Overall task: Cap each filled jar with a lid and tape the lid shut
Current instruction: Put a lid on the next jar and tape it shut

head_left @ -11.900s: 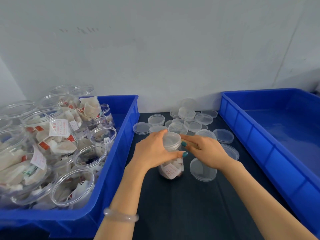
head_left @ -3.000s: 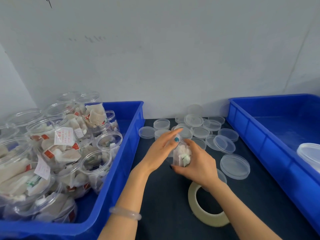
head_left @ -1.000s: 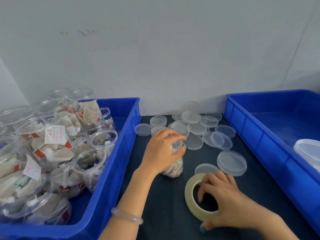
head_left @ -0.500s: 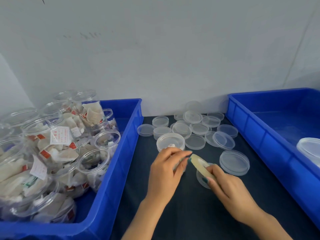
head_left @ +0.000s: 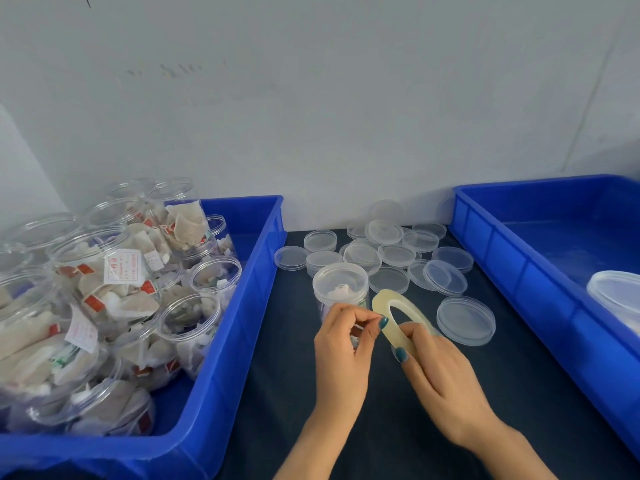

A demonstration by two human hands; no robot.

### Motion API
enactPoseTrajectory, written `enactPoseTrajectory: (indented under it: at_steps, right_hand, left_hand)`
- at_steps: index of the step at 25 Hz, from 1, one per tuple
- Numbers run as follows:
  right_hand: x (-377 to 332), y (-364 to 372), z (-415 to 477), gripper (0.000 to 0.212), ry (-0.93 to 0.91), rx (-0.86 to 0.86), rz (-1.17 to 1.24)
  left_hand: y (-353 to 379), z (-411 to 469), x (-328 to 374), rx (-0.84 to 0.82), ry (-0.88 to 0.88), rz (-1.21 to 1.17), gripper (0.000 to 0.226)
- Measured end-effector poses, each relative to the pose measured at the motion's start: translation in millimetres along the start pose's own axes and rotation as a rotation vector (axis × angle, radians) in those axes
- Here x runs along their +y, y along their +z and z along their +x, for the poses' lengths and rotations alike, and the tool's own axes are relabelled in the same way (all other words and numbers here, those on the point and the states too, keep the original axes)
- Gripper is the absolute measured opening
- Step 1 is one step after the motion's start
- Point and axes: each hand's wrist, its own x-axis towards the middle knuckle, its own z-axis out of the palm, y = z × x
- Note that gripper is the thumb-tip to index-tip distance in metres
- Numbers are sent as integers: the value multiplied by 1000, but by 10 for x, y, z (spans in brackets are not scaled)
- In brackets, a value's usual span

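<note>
The right hand (head_left: 440, 368) gripped the tape roll (head_left: 381, 304), holding it on edge. Just left of it, the left hand (head_left: 341, 344) pinched the roll's rim with curled fingertips. The capped jar (head_left: 339, 284) stood directly beyond the left hand on the surface (head_left: 277, 375). Loose lids (head_left: 396, 254) lay farther back.

Bins: two, blue. The left bin (head_left: 263, 306) sits at the tabletop's (head_left: 277, 375) left edge, the right bin (head_left: 502, 258) at its right edge.
Open jars (head_left: 188, 320), filled, in left bin: ten at least; heap too tangled for an exact count.
Capped jar (head_left: 339, 282) on tabletop: one.
Loose lids (head_left: 396, 254) toward back edge: about fifteen, overlapping.
Tape roll (head_left: 381, 304): one.
Lidded container (head_left: 616, 296) in right bin: one, cut off by the frame.
</note>
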Motion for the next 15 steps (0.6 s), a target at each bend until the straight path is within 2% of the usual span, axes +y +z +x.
enactPoseTrajectory:
  at_steps: [3, 6, 8, 10, 15]
  right_hand:
    - [72, 3, 158, 28, 86, 171, -275]
    - [115, -62, 375, 54, 158, 309, -432]
    - [62, -18, 464, 61, 107, 343, -472]
    - [14, 55, 527, 56, 91, 348, -483]
    - [46, 112, 594, 59, 189, 330, -459]
  left_hand:
    - [-24, -47, -32, 31, -134, -102, 8]
    - [-97, -76, -62, 138, -264, -207, 10]
    - [-143, -44, -115, 256, -333, -244, 11]
    - [-170, 6, -171, 354, -378, -267, 12]
    - [-129, 40, -271, 436, -422, -253, 11]
